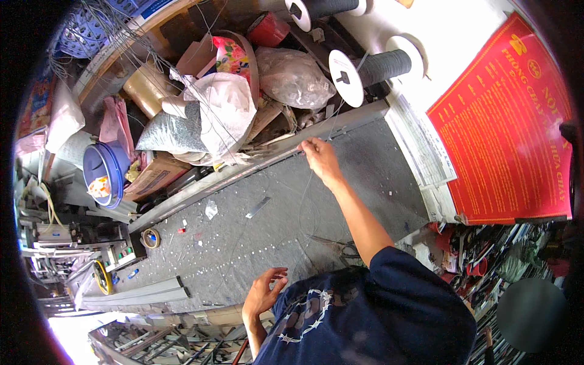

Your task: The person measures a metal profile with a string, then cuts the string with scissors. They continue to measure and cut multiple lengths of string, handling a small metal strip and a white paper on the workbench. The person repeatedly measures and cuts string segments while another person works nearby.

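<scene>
My right hand [320, 159] is stretched out over the far edge of the grey workbench, its fingers pinched together on a thin grey cord [333, 125]. The cord runs up from the hand toward a white-flanged spool [386, 69] wound with dark grey cord. Below the hand it hangs in a loose curve to the bench, where some loops lie near my body. My left hand [263, 293] hovers by the near edge of the bench in front of my shirt, fingers apart and holding nothing.
Behind the bench are a second spool [328, 7], plastic bags [228, 109], a blue bucket [103, 176] and a cardboard box [157, 175]. A tape roll [151, 238], scraps and a grey metal profile [140, 294] lie on the bench. A red poster [505, 128] hangs at right.
</scene>
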Available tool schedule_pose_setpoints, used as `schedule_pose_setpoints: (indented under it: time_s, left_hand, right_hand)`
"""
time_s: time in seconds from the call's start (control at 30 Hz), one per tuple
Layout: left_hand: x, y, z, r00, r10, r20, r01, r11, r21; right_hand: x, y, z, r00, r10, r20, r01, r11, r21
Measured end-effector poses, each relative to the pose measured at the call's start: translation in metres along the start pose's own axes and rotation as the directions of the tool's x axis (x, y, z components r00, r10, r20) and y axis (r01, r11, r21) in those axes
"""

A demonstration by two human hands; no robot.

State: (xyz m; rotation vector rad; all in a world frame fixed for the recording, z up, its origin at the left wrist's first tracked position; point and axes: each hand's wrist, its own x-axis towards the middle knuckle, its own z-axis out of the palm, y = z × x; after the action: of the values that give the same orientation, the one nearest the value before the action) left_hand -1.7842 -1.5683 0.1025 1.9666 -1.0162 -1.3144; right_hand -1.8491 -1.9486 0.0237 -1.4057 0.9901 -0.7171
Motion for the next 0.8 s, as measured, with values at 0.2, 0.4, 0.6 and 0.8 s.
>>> schedule_pose_setpoints:
  time_s: [0.2, 0.4, 0.6, 0.8]
  left_hand:
    - [0.041, 0.052, -0.024, 0.975, 0.187, -0.117, -0.189, 0.982, -0.006]
    - [0.131, 0.165, -0.087, 0.668, 0.697, -0.260, -0.439, 0.652, 0.619]
    - [0.224, 0.255, -0.112, 0.486, 0.868, -0.102, -0.044, 0.140, 0.989]
    - [0.280, 0.282, -0.117, 0.700, 0.697, -0.153, 0.328, -0.124, 0.936]
  right_hand:
    - [-0.031, -0.005, 0.027, 0.966, 0.085, 0.245, -0.087, 0.996, -0.003]
    - [-0.094, 0.005, 0.040, 0.926, 0.107, 0.361, -0.124, 0.992, 0.026]
    - [-0.134, 0.008, 0.015, 0.917, 0.147, 0.372, -0.183, 0.981, 0.062]
    - [-0.133, 0.015, -0.014, 0.945, 0.132, 0.298, -0.170, 0.980, 0.104]
